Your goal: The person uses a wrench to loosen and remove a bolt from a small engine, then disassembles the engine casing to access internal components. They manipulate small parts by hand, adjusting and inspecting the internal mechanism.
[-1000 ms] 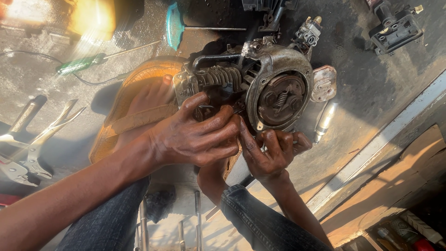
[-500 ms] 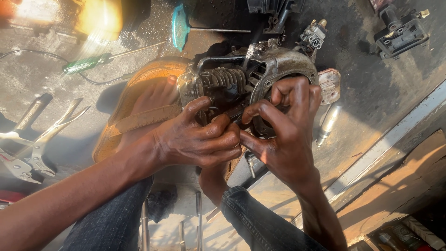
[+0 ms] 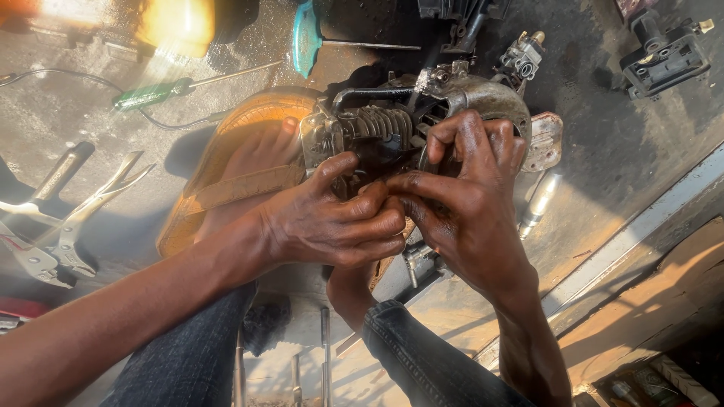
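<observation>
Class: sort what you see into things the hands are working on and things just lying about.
In hand: small engine, gripped by left hand and right hand.

Lying about: green screwdriver, locking pliers, carburettor, black part.

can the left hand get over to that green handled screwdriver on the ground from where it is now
Probably yes. The left hand is gripping the small engine; once released, the way to the green-handled screwdriver looks open, with only the sandalled foot to pass.

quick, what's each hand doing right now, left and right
Left hand: fingers curled shut around the finned side of the small grey metal engine.
Right hand: fingers bent over the engine's round housing, gripping it.
</observation>
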